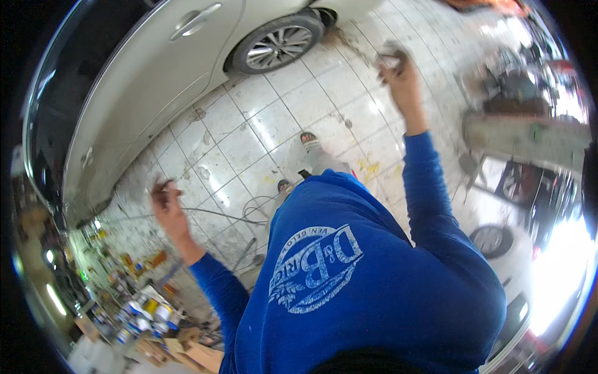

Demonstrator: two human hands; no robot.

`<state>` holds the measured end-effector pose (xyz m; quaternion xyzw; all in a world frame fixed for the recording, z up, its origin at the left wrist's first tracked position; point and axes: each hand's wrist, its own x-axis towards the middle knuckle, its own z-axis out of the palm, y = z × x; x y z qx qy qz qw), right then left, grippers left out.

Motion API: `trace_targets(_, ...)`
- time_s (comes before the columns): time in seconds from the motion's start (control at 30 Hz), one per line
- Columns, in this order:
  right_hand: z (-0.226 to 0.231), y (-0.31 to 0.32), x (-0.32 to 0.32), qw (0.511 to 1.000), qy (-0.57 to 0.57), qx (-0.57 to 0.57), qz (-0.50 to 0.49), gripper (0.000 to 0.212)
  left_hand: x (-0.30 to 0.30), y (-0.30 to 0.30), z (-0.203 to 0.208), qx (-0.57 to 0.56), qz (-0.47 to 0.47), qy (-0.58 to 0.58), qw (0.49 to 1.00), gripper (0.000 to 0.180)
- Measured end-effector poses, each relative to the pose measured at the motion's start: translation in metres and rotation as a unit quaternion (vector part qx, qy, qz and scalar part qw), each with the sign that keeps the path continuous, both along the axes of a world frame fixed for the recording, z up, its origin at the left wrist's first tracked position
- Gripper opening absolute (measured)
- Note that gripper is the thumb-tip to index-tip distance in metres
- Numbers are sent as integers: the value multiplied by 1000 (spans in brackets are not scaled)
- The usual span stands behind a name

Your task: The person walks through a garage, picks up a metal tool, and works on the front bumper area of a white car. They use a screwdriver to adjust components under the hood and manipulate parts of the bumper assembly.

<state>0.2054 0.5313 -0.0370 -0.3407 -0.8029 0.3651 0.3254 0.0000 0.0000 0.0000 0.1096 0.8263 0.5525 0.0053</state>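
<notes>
My right hand (pixel 403 81) is raised over the tiled floor at the upper right, past the car's wheel. Its dark-stained fingers curl round a small greyish, roundish thing (pixel 391 51), too blurred to name. Out to the left, my left hand (pixel 169 209) hangs over the floor near the car's lower side. Motion smears its dark-stained fingers, so I cannot tell whether they hold anything. Both arms are spread wide in blue sleeves. A light-coloured car (pixel 149 81) with a spoked wheel (pixel 280 48) stands ahead to the left, apart from both hands.
A thin hose or cable (pixel 221 214) loops over the white tiles (pixel 243 134) by my feet. Cans, bottles and cardboard (pixel 146 311) crowd the lower left. On the right are a greenish bench (pixel 529 137) with parts, a loose tyre (pixel 491 241) and another vehicle (pixel 514 318).
</notes>
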Motion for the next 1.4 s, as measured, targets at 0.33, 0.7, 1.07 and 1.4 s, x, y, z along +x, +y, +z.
trace_targets(0.33, -318, -356, 379, 715, -307, -581, -241, 51, 160, -214, -341, -223, -177, -453, 845, 28)
trace_targets(0.7, -249, -407, 419, 720, -199, -561, -356, 45, 90, -140, -272, -255, -175, -456, 835, 37)
trace_targets(1.07, -242, -379, 531, 736, -18, -543, -405, 50, 197, 11, -263, -301, -289, -400, 816, 38)
trace_targets(1.4, -263, -472, 720, 545, 96, -631, -544, 52, 391, 151, -262, -511, -568, -235, 601, 37)
